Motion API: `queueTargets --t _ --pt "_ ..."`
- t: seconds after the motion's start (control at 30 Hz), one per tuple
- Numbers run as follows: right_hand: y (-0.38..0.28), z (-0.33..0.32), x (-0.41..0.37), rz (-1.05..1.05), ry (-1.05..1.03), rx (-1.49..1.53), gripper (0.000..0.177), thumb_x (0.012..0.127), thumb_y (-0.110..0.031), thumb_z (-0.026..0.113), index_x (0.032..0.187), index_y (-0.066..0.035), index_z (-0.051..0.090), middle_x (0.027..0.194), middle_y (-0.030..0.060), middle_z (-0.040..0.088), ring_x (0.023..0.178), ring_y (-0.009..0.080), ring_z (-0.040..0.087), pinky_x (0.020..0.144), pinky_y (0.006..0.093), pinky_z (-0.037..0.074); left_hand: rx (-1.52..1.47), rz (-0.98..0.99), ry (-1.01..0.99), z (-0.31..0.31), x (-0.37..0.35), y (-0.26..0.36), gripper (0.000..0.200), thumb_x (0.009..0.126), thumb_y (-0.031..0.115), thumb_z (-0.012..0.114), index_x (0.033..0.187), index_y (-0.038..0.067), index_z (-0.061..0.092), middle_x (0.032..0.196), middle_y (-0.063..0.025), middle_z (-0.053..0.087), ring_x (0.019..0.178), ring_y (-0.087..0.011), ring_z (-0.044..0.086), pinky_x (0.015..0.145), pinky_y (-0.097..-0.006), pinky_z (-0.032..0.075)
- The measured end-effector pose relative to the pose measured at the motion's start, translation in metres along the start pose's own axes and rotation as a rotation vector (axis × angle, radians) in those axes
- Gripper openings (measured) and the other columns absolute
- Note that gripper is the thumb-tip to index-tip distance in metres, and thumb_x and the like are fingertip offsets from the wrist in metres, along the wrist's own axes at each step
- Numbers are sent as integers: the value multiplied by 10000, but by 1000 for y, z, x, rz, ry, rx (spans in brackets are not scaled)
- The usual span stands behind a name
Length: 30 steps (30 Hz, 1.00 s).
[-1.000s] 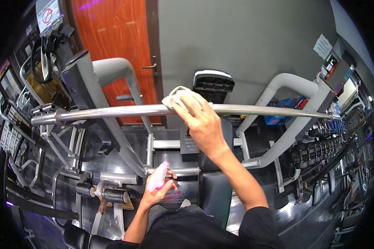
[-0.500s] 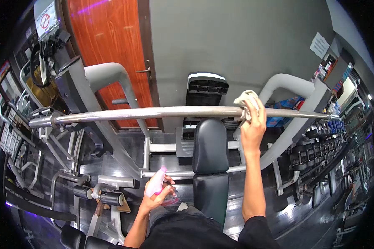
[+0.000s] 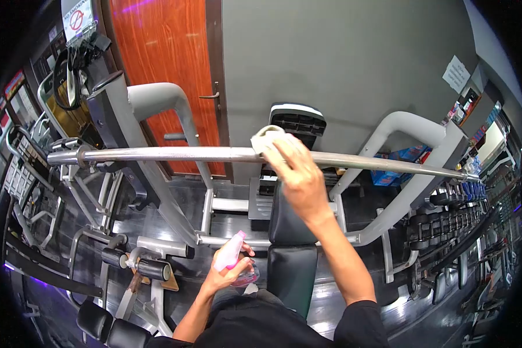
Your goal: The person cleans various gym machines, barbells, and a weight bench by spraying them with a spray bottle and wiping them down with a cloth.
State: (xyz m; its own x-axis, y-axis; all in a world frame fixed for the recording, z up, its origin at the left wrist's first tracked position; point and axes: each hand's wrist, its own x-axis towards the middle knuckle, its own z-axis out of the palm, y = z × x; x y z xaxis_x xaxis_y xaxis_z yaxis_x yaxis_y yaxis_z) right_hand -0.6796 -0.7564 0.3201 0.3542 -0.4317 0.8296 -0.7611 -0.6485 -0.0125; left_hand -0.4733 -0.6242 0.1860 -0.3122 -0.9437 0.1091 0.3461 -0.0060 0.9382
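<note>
A long metal barbell (image 3: 191, 153) lies across the uprights of a grey bench press rack (image 3: 168, 197). My right hand (image 3: 298, 177) presses a pale cloth (image 3: 267, 139) around the bar near its middle, fingers wrapped over it. Low in front of my body, my left hand (image 3: 226, 272) grips a pink spray bottle (image 3: 231, 253) with a clear lower part. Below the bar, the black padded bench (image 3: 293, 272) runs toward me, its upper end partly hidden by my right hand and forearm.
Behind the rack stand an orange-brown wooden door (image 3: 162, 75) and a grey wall (image 3: 342, 58). A dumbbell rack (image 3: 446, 217) is on the right. To the left, a machine with black foam rollers (image 3: 153, 270) sits near my left arm.
My right hand has slid the cloth left along the bar, from right of the bench to about its middle. The left hand still holds the spray bottle. The view has shifted slightly.
</note>
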Motion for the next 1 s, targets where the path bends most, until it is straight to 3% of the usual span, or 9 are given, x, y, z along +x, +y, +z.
queueTargets --t 0.23,0.27,0.33,0.47,0.6,0.7,0.77,0.8,1.0 --pt "68 -80 -57 409 -113 -138 722 609 184 425 1211 -134 662 1357 142 536 1327 333 438 1158 393 301 31 9 -4 -13 2 4 285 897 -59 574 1169 -20 499 1021 -132 598 796 -173 660 721 -320 572" --pt "80 -87 -63 414 -93 -245 707 632 175 459 1218 -166 661 1349 128 543 1312 315 460 1122 387 371 32 4 5 -15 2 4 283 898 -57 574 1169 -22 500 1021 -132 597 792 -174 659 721 -318 572" --pt "88 -94 -64 553 6 -185 672 661 166 455 1219 -146 661 1354 146 536 1285 330 484 1091 398 399 62 19 1 -22 -2 3 301 910 -35 569 1193 -13 469 1031 -151 576 793 -209 664 732 -349 576" --pt "77 -67 -55 596 182 -168 579 725 150 467 1193 -123 672 1349 176 533 1195 356 560 1031 403 454 79 39 17 -31 -9 0 329 920 -11 567 1220 0 434 1038 -161 553 807 -249 667 751 -387 583" --pt "42 -35 -32 519 182 -73 571 719 142 525 1196 -138 667 1329 172 549 1209 373 549 1055 424 437 -3 65 75 -28 -10 4 301 892 -56 582 1181 -25 502 1013 -146 608 765 -188 665 711 -322 565" --pt "16 -7 -14 310 63 -189 599 664 139 517 1187 -113 661 1293 158 573 1226 384 523 1115 471 370 -3 90 106 -31 -11 7 294 886 -66 577 1168 -23 504 1008 -145 606 766 -191 665 706 -321 562" --pt "3 5 -2 282 64 -87 614 657 157 528 1208 -89 639 1291 155 573 1222 371 527 1106 468 384 99 120 45 -40 -13 3 470 918 -31 560 1352 15 385 1053 -176 514 822 -238 611 720 -377 578" --pt "-1 9 2 288 53 -38 624 652 164 531 1216 -84 631 1288 155 574 1223 366 528 1103 465 389 100 126 58 -42 -14 5 470 918 -31 560 1352 15 385 1053 -176 514 822 -238 611 720 -377 578" --pt "-22 34 26 124 1 52 563 694 128 584 1229 -46 610 1281 168 584 1193 368 559 1071 448 430 53 142 160 -49 -22 14 299 878 -85 572 1162 -24 502 998 -142 606 747 -193 666 700 -326 558"
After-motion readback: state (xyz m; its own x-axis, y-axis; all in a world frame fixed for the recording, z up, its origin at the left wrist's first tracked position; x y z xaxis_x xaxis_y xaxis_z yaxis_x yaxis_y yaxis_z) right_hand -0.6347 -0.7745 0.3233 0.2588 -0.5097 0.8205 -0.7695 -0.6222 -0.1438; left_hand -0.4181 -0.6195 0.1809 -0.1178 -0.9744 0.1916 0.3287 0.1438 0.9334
